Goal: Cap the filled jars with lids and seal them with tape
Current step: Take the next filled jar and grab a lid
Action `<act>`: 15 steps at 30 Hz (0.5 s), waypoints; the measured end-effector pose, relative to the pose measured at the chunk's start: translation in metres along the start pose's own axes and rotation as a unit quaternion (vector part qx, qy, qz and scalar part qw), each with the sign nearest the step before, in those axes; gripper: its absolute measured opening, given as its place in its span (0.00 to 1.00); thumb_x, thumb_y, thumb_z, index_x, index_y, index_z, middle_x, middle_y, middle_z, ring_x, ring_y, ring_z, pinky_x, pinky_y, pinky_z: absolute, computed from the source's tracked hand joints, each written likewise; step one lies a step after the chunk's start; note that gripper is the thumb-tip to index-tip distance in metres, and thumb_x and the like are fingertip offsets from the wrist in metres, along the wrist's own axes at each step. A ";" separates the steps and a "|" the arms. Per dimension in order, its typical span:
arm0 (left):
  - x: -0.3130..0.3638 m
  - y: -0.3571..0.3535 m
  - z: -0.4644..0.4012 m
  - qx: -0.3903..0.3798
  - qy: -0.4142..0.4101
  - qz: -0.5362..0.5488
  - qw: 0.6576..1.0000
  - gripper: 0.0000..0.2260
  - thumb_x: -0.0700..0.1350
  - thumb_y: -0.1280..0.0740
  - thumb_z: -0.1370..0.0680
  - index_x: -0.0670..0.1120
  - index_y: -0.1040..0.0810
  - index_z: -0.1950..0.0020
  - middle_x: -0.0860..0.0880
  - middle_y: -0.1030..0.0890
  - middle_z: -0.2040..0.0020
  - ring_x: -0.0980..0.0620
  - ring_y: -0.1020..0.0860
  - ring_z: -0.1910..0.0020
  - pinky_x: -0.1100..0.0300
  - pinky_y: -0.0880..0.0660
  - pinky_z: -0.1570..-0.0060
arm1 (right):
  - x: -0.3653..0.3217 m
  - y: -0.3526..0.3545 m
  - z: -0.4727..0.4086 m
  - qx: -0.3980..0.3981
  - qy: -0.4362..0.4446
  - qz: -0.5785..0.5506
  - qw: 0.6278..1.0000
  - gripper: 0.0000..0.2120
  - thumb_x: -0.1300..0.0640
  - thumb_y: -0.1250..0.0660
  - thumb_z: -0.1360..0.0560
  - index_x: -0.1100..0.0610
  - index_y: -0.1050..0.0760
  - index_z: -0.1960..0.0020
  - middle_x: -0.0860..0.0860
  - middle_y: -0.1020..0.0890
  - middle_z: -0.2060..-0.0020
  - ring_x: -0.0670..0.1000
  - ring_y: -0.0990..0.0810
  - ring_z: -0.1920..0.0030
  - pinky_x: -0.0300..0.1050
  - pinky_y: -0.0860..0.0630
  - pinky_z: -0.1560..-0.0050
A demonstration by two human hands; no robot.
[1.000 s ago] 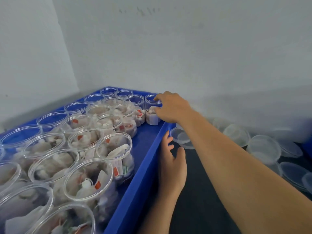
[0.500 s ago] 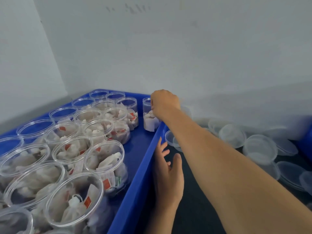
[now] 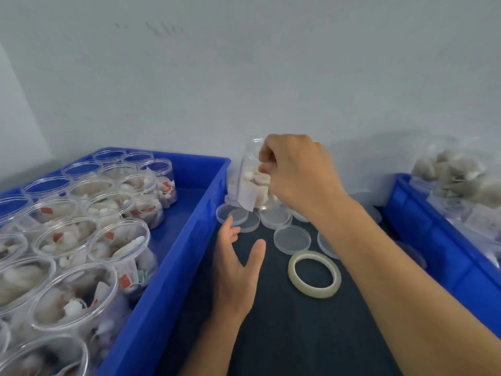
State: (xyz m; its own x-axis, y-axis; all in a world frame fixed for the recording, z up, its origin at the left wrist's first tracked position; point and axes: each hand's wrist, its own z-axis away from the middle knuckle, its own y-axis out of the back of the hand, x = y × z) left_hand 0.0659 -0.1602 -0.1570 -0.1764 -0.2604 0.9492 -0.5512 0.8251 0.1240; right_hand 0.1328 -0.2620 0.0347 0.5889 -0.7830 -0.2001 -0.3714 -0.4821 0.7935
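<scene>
1. One filled jar (image 3: 250, 176) is hanging in my right hand (image 3: 298, 172); my fingers (image 3: 267, 158) are curling over its open mouth and gripping it near the rim, tilted, above the far end of the dark worktop (image 3: 284, 329), just past the corner of the left blue tray (image 3: 173, 264).
2. My left hand (image 3: 234, 270) is hovering low over the worktop beside the tray wall, fingers spread and relaxed, holding nothing, its fingertips reaching toward the nearest lids.
3. Many filled jars (image 3: 89, 240) are standing upright in the left tray, packed close, every mouth that I can see uncovered; I am counting no capped or taped jar anywhere in view, so I judge the job to be near its start.
4. Several clear lids (image 3: 292, 239) are lying flat on the worktop under and beside the lifted jar, some overlapping; one of them I am expecting to pick up for this jar.
5. One roll of clear tape (image 3: 314, 274) is lying flat near the lids, touched by neither hand.
6. One second blue tray (image 3: 439, 240) is sitting at the right, carrying bagged goods (image 3: 458, 175) that are too blurred for me to identify.
7. Obstacles: the scattered lids are crowding the spot beneath the jar, so setting it down level may call for a bare patch; my right forearm is crossing above the right-hand lids and hiding some.
</scene>
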 end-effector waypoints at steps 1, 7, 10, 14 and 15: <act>0.001 0.000 0.003 -0.020 -0.019 -0.012 1.000 0.42 0.69 0.32 0.28 0.60 0.40 0.17 0.62 0.28 0.26 0.64 0.31 0.26 0.57 0.31 0.30 | 0.007 -0.002 0.018 -0.016 -0.004 0.005 1.000 0.05 0.60 0.30 0.23 0.50 0.22 0.52 0.47 0.17 0.56 0.57 0.19 0.57 0.50 0.23 0.57; 0.007 -0.011 0.012 -0.063 -0.089 -0.076 0.991 0.49 0.69 0.22 0.33 0.59 0.39 0.16 0.62 0.25 0.29 0.62 0.27 0.28 0.64 0.27 0.35 | 0.036 -0.028 0.094 -0.089 -0.037 -0.030 0.995 0.09 0.59 0.30 0.25 0.46 0.25 0.57 0.38 0.23 0.65 0.41 0.25 0.64 0.45 0.26 0.63; 0.003 -0.011 0.009 -0.045 -0.094 -0.057 0.993 0.43 0.60 0.19 0.32 0.62 0.33 0.20 0.63 0.23 0.32 0.62 0.23 0.33 0.67 0.22 0.41 | 0.040 -0.037 0.102 -0.089 -0.023 -0.104 0.990 0.02 0.53 0.28 0.24 0.45 0.20 0.53 0.39 0.18 0.58 0.41 0.20 0.57 0.49 0.20 0.55; -0.003 -0.010 0.004 -0.021 -0.061 -0.033 0.997 0.38 0.60 0.19 0.31 0.61 0.30 0.24 0.63 0.21 0.36 0.61 0.20 0.37 0.57 0.19 0.40 | 0.054 -0.046 0.092 -0.021 -0.054 -0.270 0.961 0.09 0.46 0.29 0.22 0.42 0.19 0.42 0.36 0.17 0.50 0.39 0.21 0.60 0.30 0.27 0.58; -0.004 -0.010 0.003 -0.015 -0.049 -0.029 0.998 0.38 0.61 0.19 0.30 0.60 0.31 0.24 0.63 0.21 0.36 0.61 0.20 0.37 0.53 0.18 0.39 | 0.061 -0.049 0.089 0.021 -0.075 -0.292 0.953 0.08 0.48 0.29 0.20 0.43 0.19 0.41 0.37 0.17 0.50 0.40 0.22 0.62 0.29 0.28 0.60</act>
State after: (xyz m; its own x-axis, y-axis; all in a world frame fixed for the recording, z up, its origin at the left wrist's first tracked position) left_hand 0.0698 -0.1686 -0.1633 -0.2249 -0.3553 0.9073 -0.5383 0.8214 0.1883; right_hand 0.1230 -0.3211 -0.0681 0.5957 -0.4218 -0.6836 -0.0423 -0.8663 0.4978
